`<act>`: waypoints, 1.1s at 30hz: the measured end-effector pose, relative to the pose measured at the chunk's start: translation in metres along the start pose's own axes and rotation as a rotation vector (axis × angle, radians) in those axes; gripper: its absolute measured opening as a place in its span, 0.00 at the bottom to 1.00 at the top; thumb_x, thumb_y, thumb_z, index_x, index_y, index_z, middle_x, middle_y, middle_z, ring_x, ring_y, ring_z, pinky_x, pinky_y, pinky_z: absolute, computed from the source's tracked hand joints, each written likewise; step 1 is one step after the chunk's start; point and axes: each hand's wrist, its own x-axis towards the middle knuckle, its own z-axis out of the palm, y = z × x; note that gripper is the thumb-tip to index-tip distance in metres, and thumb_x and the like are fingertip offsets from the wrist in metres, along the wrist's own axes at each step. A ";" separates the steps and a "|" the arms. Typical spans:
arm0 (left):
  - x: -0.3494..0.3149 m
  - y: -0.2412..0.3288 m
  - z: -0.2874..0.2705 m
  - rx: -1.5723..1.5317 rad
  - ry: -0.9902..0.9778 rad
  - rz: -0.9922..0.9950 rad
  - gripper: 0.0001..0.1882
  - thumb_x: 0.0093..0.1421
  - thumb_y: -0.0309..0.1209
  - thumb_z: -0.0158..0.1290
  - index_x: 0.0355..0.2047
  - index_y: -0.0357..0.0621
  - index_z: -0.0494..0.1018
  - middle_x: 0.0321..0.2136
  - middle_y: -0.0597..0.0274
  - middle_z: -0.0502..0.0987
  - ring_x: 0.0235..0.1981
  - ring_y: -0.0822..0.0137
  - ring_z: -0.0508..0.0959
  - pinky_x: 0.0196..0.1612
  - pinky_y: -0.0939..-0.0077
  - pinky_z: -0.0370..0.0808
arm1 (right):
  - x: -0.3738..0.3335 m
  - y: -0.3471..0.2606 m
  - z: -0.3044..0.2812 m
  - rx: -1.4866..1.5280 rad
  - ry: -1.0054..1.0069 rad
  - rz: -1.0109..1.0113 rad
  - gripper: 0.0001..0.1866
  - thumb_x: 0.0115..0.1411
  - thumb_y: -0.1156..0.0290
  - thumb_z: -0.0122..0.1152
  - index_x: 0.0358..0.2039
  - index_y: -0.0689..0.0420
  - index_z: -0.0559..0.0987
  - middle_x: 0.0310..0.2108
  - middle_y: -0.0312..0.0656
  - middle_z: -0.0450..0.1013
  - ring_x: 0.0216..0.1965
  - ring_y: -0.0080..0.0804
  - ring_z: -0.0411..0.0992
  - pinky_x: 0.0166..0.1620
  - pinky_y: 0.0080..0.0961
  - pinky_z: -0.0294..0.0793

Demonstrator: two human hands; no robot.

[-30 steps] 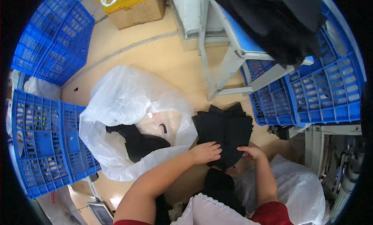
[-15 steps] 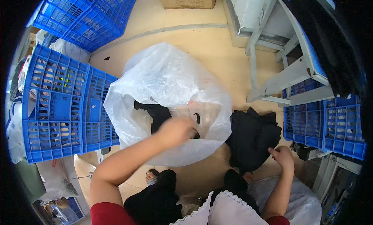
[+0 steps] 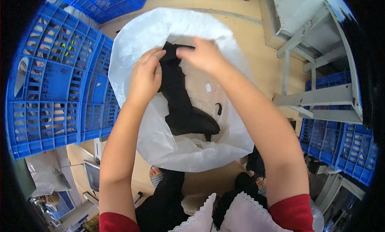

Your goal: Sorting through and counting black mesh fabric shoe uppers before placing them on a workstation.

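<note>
Left hand (image 3: 146,73) curls its fingers onto the near-side edge of the black cloth (image 3: 176,93); right hand (image 3: 204,57), blurred, has thumb and fingers at its far end. Whether either grips, I cannot tell. From between them the cloth's long axis runs bodyward, slanting rightward, inside the white plastic bag (image 3: 192,162).

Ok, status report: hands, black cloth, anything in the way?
Left hand and right hand at the far end of the black cloth, grip unclear. Cloth in the open white plastic bag. Nothing visibly blocking; small black strip alongside.
</note>
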 end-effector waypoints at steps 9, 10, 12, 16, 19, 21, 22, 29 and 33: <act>-0.110 -0.015 0.066 0.331 -0.838 -0.257 0.35 0.52 0.49 0.54 0.57 0.43 0.62 0.59 0.53 0.60 0.60 0.50 0.59 0.57 0.52 0.60 | 0.020 -0.006 -0.007 0.008 0.283 -0.101 0.40 0.49 0.57 0.61 0.58 0.64 0.58 0.56 0.53 0.61 0.55 0.39 0.61 0.55 0.30 0.61; -0.114 -0.016 0.068 0.342 -0.928 -0.192 0.36 0.52 0.51 0.53 0.56 0.45 0.63 0.59 0.54 0.60 0.60 0.51 0.59 0.57 0.51 0.60 | 0.018 -0.002 -0.007 -0.036 0.283 -0.100 0.42 0.49 0.57 0.61 0.59 0.64 0.56 0.56 0.53 0.60 0.53 0.39 0.62 0.53 0.30 0.62; -0.126 -0.015 0.069 0.355 -1.017 -0.126 0.36 0.51 0.54 0.51 0.56 0.46 0.63 0.60 0.54 0.59 0.61 0.51 0.58 0.57 0.50 0.60 | 0.014 0.005 -0.003 -0.077 0.283 -0.100 0.43 0.49 0.57 0.62 0.60 0.64 0.54 0.56 0.53 0.59 0.50 0.38 0.62 0.52 0.30 0.63; -0.146 0.005 0.061 0.312 -1.310 -0.112 0.35 0.50 0.55 0.52 0.56 0.55 0.65 0.60 0.56 0.58 0.58 0.51 0.63 0.53 0.53 0.64 | 0.004 0.017 0.008 0.095 0.400 -0.204 0.36 0.45 0.66 0.62 0.52 0.68 0.60 0.53 0.60 0.57 0.55 0.58 0.57 0.57 0.40 0.58; -0.156 0.011 0.048 0.282 -1.413 -0.080 0.30 0.50 0.54 0.53 0.51 0.55 0.70 0.57 0.54 0.62 0.53 0.51 0.68 0.49 0.53 0.68 | -0.007 0.023 0.012 0.053 0.444 -0.288 0.34 0.46 0.66 0.61 0.51 0.67 0.60 0.51 0.60 0.58 0.53 0.58 0.58 0.56 0.41 0.59; -0.152 0.011 0.044 0.267 -1.444 -0.028 0.27 0.50 0.52 0.53 0.47 0.54 0.73 0.54 0.51 0.67 0.48 0.51 0.72 0.46 0.53 0.70 | -0.016 0.024 0.012 -0.007 0.461 -0.357 0.33 0.46 0.67 0.61 0.51 0.67 0.60 0.50 0.60 0.59 0.52 0.57 0.59 0.55 0.41 0.60; -0.136 0.010 0.042 0.203 -1.448 -0.184 0.22 0.51 0.49 0.52 0.41 0.50 0.75 0.47 0.49 0.71 0.43 0.51 0.74 0.43 0.55 0.72 | -0.021 0.022 0.010 -0.040 0.368 -0.246 0.35 0.47 0.62 0.62 0.50 0.68 0.60 0.51 0.59 0.60 0.52 0.53 0.62 0.52 0.37 0.63; -0.041 -0.033 0.088 0.398 -0.588 -0.244 0.15 0.53 0.35 0.50 0.40 0.42 0.73 0.39 0.46 0.73 0.43 0.54 0.74 0.43 0.57 0.73 | -0.018 0.005 0.013 0.127 0.432 -0.234 0.24 0.46 0.67 0.60 0.40 0.66 0.66 0.40 0.56 0.65 0.44 0.51 0.64 0.48 0.37 0.65; -0.025 -0.103 0.148 0.296 -0.718 -0.193 0.26 0.54 0.31 0.44 0.55 0.44 0.63 0.60 0.43 0.55 0.55 0.42 0.65 0.55 0.57 0.65 | -0.025 -0.019 0.002 0.060 0.239 -0.092 0.33 0.51 0.62 0.63 0.50 0.66 0.60 0.53 0.57 0.61 0.55 0.47 0.63 0.47 0.34 0.69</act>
